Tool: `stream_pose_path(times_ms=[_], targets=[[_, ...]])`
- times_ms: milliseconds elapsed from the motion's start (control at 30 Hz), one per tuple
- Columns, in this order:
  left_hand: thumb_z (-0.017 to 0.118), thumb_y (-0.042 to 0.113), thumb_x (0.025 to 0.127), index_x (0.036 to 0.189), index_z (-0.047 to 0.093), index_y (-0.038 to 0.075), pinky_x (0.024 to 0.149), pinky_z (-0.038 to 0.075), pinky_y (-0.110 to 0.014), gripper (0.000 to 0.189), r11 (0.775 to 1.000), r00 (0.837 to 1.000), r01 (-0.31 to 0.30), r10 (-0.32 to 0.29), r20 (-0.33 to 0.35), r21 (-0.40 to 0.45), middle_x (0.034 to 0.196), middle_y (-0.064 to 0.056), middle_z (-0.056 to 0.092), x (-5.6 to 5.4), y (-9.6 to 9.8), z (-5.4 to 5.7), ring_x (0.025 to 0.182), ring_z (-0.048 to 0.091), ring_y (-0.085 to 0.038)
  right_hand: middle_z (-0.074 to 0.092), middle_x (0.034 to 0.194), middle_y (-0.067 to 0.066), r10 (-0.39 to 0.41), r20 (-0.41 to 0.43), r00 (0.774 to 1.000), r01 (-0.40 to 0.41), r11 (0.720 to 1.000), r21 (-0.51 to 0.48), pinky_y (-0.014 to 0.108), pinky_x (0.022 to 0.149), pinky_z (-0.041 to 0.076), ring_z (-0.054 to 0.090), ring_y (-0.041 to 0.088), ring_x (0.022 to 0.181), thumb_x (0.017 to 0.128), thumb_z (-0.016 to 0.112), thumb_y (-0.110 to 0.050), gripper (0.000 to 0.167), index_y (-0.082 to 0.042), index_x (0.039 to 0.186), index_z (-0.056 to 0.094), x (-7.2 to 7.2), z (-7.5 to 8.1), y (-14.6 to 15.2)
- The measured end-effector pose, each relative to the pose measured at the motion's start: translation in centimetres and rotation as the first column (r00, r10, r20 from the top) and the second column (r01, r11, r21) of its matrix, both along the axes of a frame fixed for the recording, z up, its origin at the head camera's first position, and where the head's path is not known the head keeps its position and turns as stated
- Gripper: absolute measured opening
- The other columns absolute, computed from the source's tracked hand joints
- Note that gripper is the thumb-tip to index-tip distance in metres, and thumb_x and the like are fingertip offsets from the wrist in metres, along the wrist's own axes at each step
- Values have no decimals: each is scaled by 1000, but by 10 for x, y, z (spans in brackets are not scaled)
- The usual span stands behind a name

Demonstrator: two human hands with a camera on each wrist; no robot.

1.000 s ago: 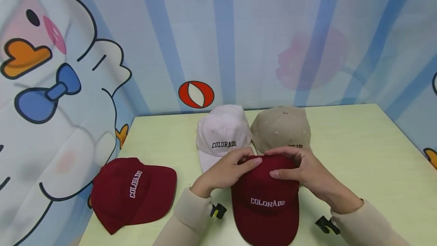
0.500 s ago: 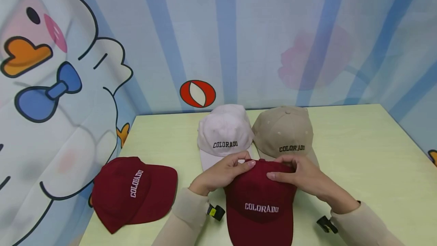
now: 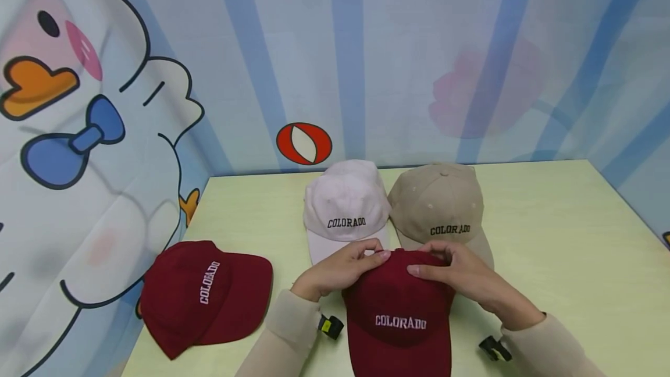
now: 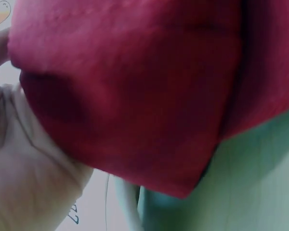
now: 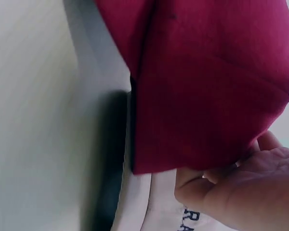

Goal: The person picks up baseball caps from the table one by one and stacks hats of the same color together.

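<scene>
A dark red baseball cap (image 3: pixel 400 307) with white COLORADO lettering is between both hands in the head view, its brim toward the viewer and cut off by the lower edge. My left hand (image 3: pixel 337 269) pinches the crown's upper left, thumb on the front and fingers behind. At the upper right my right hand (image 3: pixel 471 275) grips it the same way. Red cloth of the cap (image 4: pixel 135 106) fills most of the left wrist view, with the left hand at its edge. In the right wrist view, fingers of the right hand (image 5: pixel 241 183) curl under the cap's back edge.
Behind the held cap, a white cap (image 3: pixel 345 199) and a beige cap (image 3: pixel 437 202) sit side by side on the pale yellow table (image 3: pixel 549 231). Another red cap (image 3: pixel 193 298) lies at the left, brim pointing right. A printed cloth backdrop (image 3: pixel 398 57) borders the table.
Both hands have brought the red cap slightly toward the viewer and left, away from the two caps behind. The beige cap's lettering now shows fully. The grip looks unchanged.
</scene>
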State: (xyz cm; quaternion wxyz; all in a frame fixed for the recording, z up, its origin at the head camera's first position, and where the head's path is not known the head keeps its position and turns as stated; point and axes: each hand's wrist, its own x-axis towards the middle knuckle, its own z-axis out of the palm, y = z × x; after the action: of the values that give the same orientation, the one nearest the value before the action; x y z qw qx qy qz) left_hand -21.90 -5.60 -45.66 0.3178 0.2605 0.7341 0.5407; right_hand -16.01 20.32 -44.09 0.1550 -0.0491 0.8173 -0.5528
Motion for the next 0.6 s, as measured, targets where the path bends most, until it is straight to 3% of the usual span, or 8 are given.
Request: stream_pose_path(times_ms=[300, 433, 600], targets=[[54, 35, 107, 105, 67, 11, 62, 51, -25, 27, 999, 999, 41, -41, 3, -31, 73, 3, 68, -3, -7, 2, 68, 66, -10, 71, 101, 7, 27, 3, 1000, -27, 999, -25, 29, 78, 53, 66, 20, 93, 91, 79, -32, 38, -6, 117, 67, 3, -1, -6], [55, 35, 107, 103, 66, 11, 62, 52, -26, 26, 999, 1000, 26, -26, -2, -30, 75, 4, 69, -3, -7, 2, 70, 67, -10, 72, 103, 6, 40, -3, 999, -40, 999, -18, 29, 80, 52, 65, 20, 95, 93, 77, -33, 38, -6, 118, 66, 3, -2, -5], [58, 33, 105, 100, 67, 11, 64, 51, -25, 24, 999, 998, -11, 8, -55, -41, 78, 5, 70, -3, -6, 3, 72, 65, -8, 72, 105, 7, 43, 6, 999, -43, 999, -14, 29, 81, 52, 65, 21, 97, 93, 76, -34, 39, -8, 120, 66, 0, -5, -5]])
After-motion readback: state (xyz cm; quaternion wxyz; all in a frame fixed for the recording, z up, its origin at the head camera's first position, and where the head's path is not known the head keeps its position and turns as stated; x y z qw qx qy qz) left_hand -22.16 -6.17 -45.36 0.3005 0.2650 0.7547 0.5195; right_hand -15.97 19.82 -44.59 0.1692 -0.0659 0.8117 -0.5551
